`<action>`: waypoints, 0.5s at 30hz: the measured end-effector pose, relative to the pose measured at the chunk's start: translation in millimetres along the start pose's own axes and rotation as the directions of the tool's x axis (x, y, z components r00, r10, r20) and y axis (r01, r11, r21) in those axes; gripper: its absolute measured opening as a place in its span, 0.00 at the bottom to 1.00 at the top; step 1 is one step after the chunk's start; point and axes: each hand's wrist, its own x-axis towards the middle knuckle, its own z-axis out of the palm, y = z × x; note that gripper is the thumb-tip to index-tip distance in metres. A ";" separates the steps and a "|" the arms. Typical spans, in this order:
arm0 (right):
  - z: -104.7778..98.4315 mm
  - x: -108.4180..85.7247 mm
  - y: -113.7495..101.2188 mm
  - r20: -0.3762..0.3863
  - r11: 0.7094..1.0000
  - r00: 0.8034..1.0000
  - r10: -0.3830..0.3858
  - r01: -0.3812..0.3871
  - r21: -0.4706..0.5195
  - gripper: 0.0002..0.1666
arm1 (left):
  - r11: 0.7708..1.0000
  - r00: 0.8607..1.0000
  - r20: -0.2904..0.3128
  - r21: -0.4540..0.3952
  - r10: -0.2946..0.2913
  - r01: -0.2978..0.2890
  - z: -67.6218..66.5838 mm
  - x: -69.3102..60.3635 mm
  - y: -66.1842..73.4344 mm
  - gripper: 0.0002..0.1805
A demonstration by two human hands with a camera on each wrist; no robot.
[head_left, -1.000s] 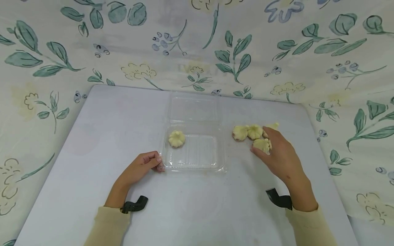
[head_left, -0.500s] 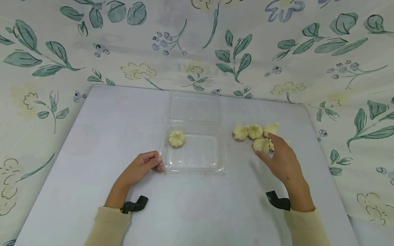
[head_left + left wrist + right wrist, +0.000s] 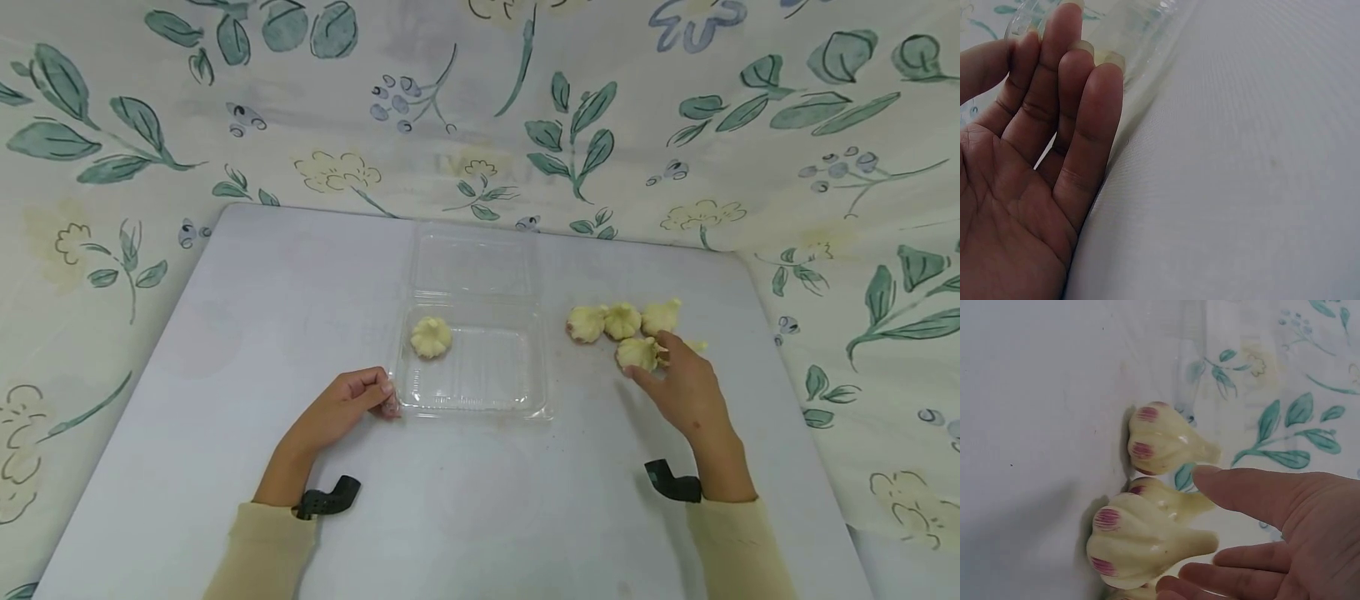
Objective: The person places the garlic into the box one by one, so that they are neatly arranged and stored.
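Observation:
In the head view my left hand (image 3: 337,408) is at the near left corner of an open clear plastic container (image 3: 472,412), thumb and fingertips pinching its rim. One garlic bulb (image 3: 431,337) sits in the container's far left corner. My right hand (image 3: 690,392) hovers at a cluster of several garlic bulbs (image 3: 622,321), thumb and fingers spread beside the nearest garlic bulb (image 3: 636,354). In the right wrist view a purple-marked garlic bulb (image 3: 1129,544) points its stem into the gap between thumb and fingers, which do not grip it. Part of the cluster is hidden by this hand.
The container's lid (image 3: 476,262) lies folded back towards the far edge of the white table (image 3: 300,275). Behind the table hangs a cloth (image 3: 480,125) printed with leaves and flowers. A black wrist-worn device (image 3: 330,497) is on each wrist.
My right hand has drawn slightly right and back, uncovering garlic bulbs at the cluster's right side. The left hand, the container and the bulbs stay in place.

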 end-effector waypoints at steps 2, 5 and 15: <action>2.3 1.6 1.8 0.002 1.000 1.000 -0.002 0.001 0.002 0.44 | 1.000 1.000 0.005 -0.004 0.001 -0.001 -0.7 0.1 0.0 0.13; 5.6 3.8 4.1 0.000 1.000 1.000 -0.007 0.007 -0.009 0.42 | 1.000 1.000 0.009 -0.004 0.000 0.000 -1.4 0.3 1.1 0.14; 18.2 6.5 11.4 -0.015 0.998 0.999 -0.036 0.035 -0.052 0.35 | 1.000 1.000 0.009 -0.006 0.004 -0.003 -1.4 0.4 0.9 0.14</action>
